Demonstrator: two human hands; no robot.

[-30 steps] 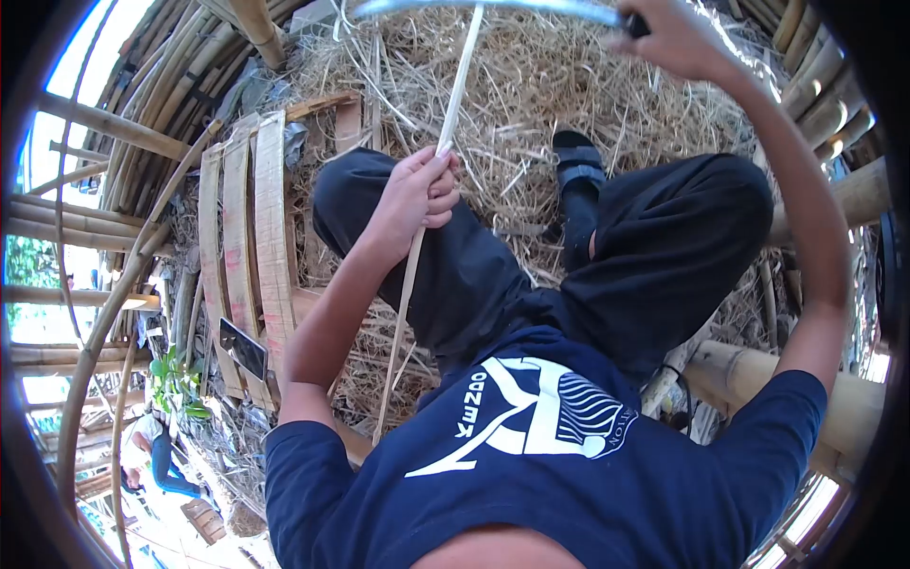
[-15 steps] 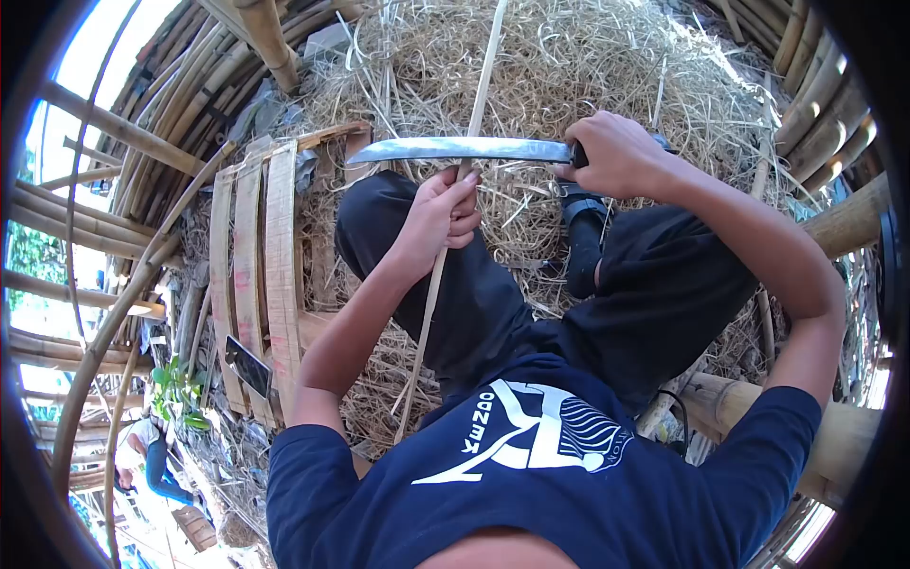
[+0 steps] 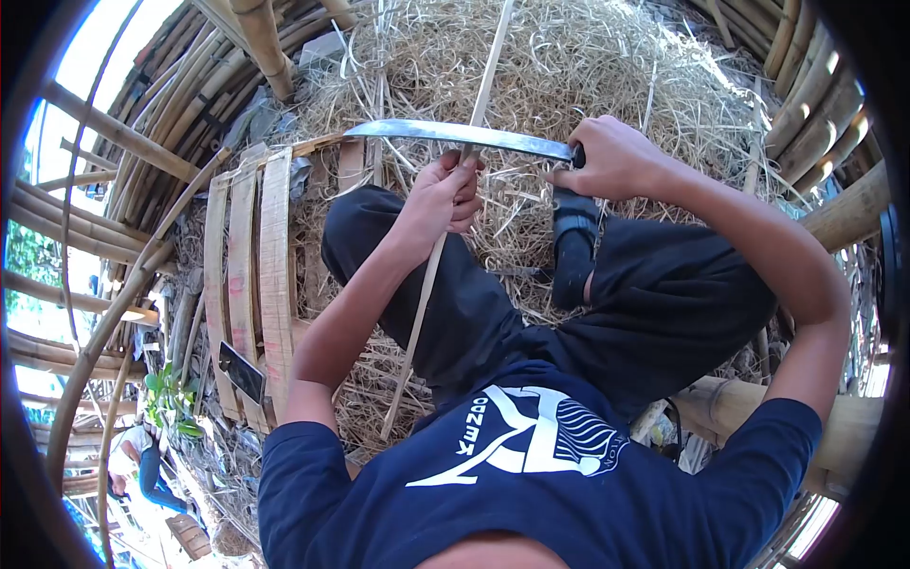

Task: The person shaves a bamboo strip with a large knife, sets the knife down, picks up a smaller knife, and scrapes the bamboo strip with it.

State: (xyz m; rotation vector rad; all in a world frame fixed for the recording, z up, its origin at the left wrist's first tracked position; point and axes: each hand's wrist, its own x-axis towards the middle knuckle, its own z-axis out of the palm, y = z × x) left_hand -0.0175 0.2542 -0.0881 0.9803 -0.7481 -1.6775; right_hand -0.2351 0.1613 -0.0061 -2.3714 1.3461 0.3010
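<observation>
Crossing the long pale wooden strip closed inside the left hand, the curved silver knife, black handle clenched in the right hand, has come nearer the body, putting its blade just beyond the left hand's grip.

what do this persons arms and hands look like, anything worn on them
The left hand and right hand are bare, with no gloves or wristbands visible. Plain, short navy-blue fabric sleeves end above the elbows, leaving both forearms uncovered.

Glossy metal blade, pale wooden strip, matt cloth trousers, rough dry shavings
</observation>
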